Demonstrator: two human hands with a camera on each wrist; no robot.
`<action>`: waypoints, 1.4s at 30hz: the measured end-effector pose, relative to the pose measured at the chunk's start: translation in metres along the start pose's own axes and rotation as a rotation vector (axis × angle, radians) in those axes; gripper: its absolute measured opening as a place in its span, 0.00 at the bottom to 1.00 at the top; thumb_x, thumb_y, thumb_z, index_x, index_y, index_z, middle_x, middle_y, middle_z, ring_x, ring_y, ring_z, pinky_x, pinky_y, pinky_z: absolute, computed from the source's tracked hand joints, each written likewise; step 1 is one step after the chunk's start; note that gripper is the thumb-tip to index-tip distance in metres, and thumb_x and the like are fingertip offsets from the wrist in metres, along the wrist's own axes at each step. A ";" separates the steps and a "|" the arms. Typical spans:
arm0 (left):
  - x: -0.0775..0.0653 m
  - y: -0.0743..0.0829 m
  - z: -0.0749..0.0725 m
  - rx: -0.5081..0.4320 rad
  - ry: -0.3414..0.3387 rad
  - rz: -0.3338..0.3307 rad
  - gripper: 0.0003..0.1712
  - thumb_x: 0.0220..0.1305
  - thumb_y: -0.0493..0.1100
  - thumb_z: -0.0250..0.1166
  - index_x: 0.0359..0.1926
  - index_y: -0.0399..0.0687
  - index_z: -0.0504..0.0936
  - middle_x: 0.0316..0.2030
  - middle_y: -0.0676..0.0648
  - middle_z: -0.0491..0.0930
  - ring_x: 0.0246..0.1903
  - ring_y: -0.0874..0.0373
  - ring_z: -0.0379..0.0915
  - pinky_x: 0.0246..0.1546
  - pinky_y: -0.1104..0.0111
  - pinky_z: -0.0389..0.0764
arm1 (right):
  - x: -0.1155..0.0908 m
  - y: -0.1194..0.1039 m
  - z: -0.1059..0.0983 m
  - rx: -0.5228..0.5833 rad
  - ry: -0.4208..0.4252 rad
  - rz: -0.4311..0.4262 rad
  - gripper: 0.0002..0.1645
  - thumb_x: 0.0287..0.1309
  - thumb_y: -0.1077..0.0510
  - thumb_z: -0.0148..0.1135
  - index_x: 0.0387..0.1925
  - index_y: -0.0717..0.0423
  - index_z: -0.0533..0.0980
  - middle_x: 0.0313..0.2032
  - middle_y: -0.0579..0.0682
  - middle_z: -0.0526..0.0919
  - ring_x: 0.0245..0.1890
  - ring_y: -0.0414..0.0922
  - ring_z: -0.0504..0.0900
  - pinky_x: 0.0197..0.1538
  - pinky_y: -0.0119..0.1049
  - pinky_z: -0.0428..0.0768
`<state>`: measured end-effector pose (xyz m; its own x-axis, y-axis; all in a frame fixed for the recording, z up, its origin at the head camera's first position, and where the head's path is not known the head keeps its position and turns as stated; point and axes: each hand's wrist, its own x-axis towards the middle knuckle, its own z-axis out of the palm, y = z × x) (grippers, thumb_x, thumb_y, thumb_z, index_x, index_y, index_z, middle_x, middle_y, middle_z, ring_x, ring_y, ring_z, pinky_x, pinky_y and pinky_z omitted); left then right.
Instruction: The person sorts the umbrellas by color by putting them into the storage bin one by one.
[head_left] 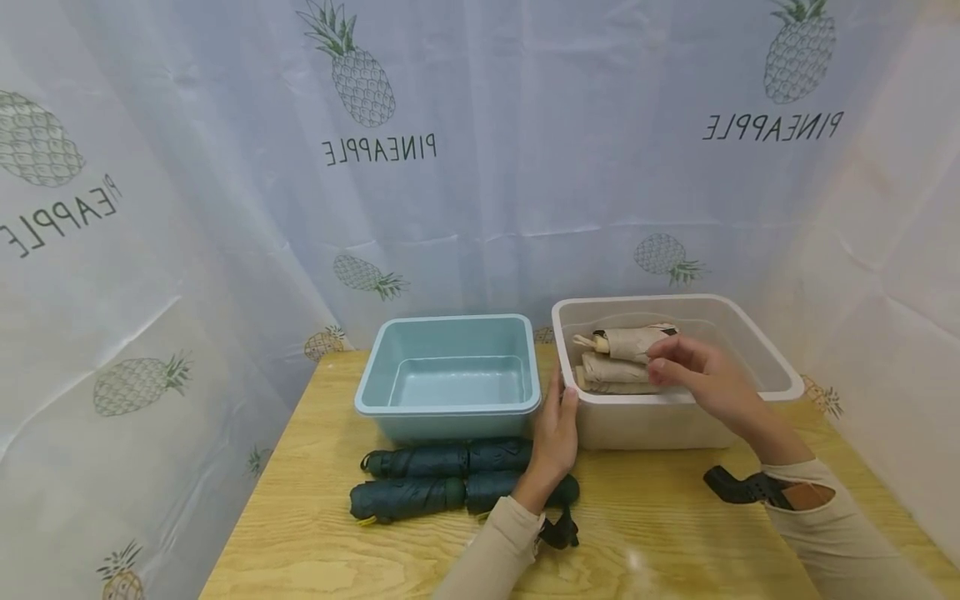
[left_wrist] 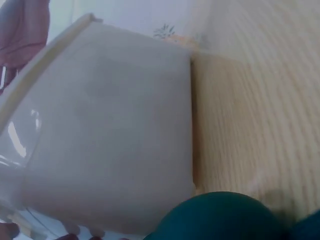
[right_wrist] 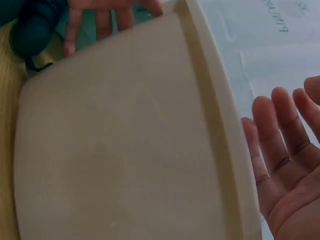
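Observation:
Beige folded umbrellas (head_left: 628,343) lie side by side in the left part of a white plastic bin (head_left: 652,425). My left hand (head_left: 557,433) rests with extended fingers along that bin's left wall, just under the rim; in the right wrist view its fingers (right_wrist: 103,22) show past the bin's corner. Over the bin's front rim reaches my right hand (head_left: 701,379), its fingertips beside the umbrellas in the head view. Seen from the right wrist, its fingers (right_wrist: 267,120) are loosely spread and hold nothing.
A light blue bin (head_left: 457,427) with nothing inside stands left of the white one. Several dark green folded umbrellas (head_left: 408,498) lie in two rows on the wooden table (head_left: 300,542) in front of it, partly behind my left wrist. A pineapple-print curtain (head_left: 495,192) hangs behind.

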<state>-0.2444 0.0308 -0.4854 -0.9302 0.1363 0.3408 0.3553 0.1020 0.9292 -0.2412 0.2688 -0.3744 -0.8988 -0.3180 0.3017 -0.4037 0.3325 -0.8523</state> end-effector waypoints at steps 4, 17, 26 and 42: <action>-0.008 0.007 -0.006 0.024 -0.060 -0.009 0.35 0.83 0.56 0.40 0.83 0.62 0.41 0.79 0.51 0.57 0.75 0.51 0.60 0.71 0.48 0.67 | -0.012 0.001 0.012 0.006 0.057 -0.054 0.09 0.74 0.66 0.54 0.49 0.66 0.77 0.36 0.40 0.86 0.37 0.38 0.86 0.44 0.30 0.84; -0.041 0.043 -0.078 0.334 -0.446 -0.101 0.32 0.78 0.63 0.49 0.76 0.59 0.66 0.69 0.50 0.74 0.63 0.50 0.76 0.57 0.59 0.80 | -0.039 -0.002 0.052 0.112 -0.024 -0.108 0.10 0.72 0.71 0.52 0.50 0.74 0.73 0.38 0.49 0.84 0.37 0.40 0.85 0.44 0.32 0.84; -0.031 0.064 -0.157 0.303 -0.226 0.029 0.17 0.77 0.49 0.58 0.62 0.57 0.81 0.54 0.49 0.86 0.52 0.55 0.82 0.47 0.65 0.82 | -0.038 0.021 0.097 0.113 -0.231 -0.079 0.10 0.73 0.66 0.55 0.51 0.62 0.77 0.43 0.48 0.84 0.40 0.39 0.85 0.44 0.36 0.84; -0.017 0.037 -0.274 0.552 0.379 -0.058 0.17 0.71 0.39 0.59 0.57 0.46 0.84 0.58 0.38 0.80 0.60 0.41 0.74 0.59 0.44 0.73 | -0.033 0.052 0.139 -0.124 -0.297 0.026 0.12 0.71 0.58 0.60 0.52 0.59 0.79 0.39 0.47 0.84 0.39 0.33 0.79 0.42 0.32 0.80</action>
<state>-0.2409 -0.2382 -0.4178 -0.8813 -0.2301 0.4128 0.2046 0.6016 0.7721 -0.2089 0.1736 -0.4879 -0.8272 -0.5472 0.1274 -0.4157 0.4436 -0.7939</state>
